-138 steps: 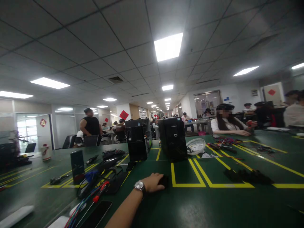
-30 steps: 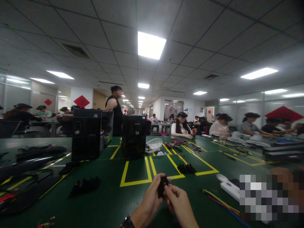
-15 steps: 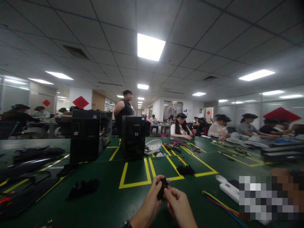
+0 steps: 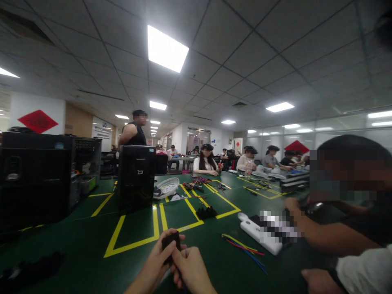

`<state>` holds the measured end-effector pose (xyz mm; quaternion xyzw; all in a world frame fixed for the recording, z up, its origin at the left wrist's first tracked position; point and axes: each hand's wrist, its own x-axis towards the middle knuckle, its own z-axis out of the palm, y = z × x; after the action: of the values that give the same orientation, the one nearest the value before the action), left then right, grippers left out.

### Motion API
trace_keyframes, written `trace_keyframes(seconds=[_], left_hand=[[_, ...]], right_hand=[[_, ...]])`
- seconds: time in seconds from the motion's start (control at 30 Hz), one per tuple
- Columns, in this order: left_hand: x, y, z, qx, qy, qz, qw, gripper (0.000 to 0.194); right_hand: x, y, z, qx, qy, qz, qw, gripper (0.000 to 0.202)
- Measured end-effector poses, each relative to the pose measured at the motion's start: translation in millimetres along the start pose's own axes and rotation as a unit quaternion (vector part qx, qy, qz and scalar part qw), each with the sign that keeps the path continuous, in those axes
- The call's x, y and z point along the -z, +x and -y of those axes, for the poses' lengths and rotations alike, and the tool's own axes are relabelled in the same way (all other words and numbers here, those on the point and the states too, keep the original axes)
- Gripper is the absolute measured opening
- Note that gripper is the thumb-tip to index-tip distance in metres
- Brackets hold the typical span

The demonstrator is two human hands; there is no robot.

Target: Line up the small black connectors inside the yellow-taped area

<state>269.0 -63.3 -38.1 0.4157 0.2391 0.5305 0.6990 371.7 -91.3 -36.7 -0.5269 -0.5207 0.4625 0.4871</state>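
Broad dark green worktop (image 4: 76, 261) marked with yellow tape rectangles, stretching far into the room. On the left, large black computer tower case (image 4: 33, 179); right of it, a second black tower case (image 4: 136, 179), upright. Near right, a co-worker's forearm (image 4: 330, 239) over a white power strip (image 4: 260, 237). Left of the strip, loose red, blue and yellow wires (image 4: 245, 247) flat on the surface. Farther off, a small heap of black parts (image 4: 206, 212) inside a taped box. Near centre, left hand (image 4: 157, 257) and right hand (image 4: 190, 269) pressed together, both curled around a small black rectangular block (image 4: 170, 241). Block upright between the fingertips, raised just above the surface, top end showing above the fingers. Both hands closed in a firm pinch on it.
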Motion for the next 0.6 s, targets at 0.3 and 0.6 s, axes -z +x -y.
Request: trace_keyframes(seconds=[0.3, 0.6], left_hand=[[7.4, 2, -9, -0.026, 0.039, -0.087, 0.995, 0.054], [12.9, 7, -16, -0.103, 0.051, -0.101, 0.988, 0.045]], right_hand=[[-12, 0, -6, -0.016, 0.023, -0.001, 1.0, 0.034], [-16, 1, -11, 0.046, -0.005, 0.046, 0.998, 0.033]])
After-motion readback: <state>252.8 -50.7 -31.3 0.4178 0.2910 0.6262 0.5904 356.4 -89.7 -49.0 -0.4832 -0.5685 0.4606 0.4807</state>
